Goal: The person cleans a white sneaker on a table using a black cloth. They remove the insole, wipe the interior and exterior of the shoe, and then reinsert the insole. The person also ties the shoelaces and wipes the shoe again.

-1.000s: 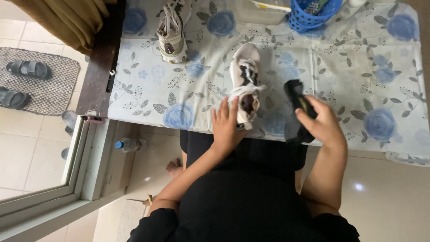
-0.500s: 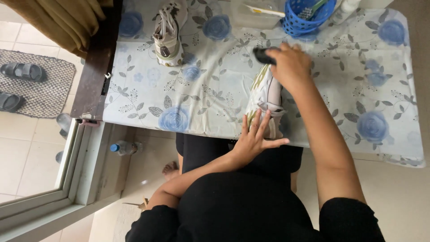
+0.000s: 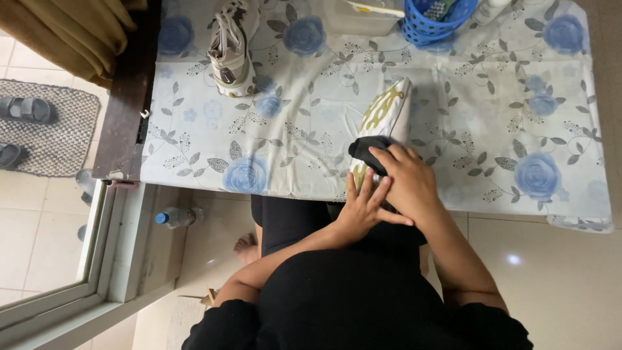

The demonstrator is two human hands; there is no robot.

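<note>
The white sneaker with the yellow-patterned sole (image 3: 383, 116) now lies on its side at the near edge of the table, sole turned up toward the camera. A second ago it stood upright, farther left, and the dark brush was held off to the right of it. Half a second ago the right hand was up at the far tip of the shoe. Now the right hand (image 3: 409, 181) has come back to the near end and is closed around the small black brush (image 3: 368, 150), pressing it on the sole. So the brushing looks to have moved along the bottom of the shoe, from the far end to the near end.

The left hand (image 3: 363, 206) lies flat and open, fingers spread, against the near end of the shoe to keep it from sliding.

The shoe rests on a white tablecloth with blue roses (image 3: 505, 116). A second beige sneaker (image 3: 230, 52) waits far left. A blue plastic basket (image 3: 435, 18) sits at the far edge.
</note>
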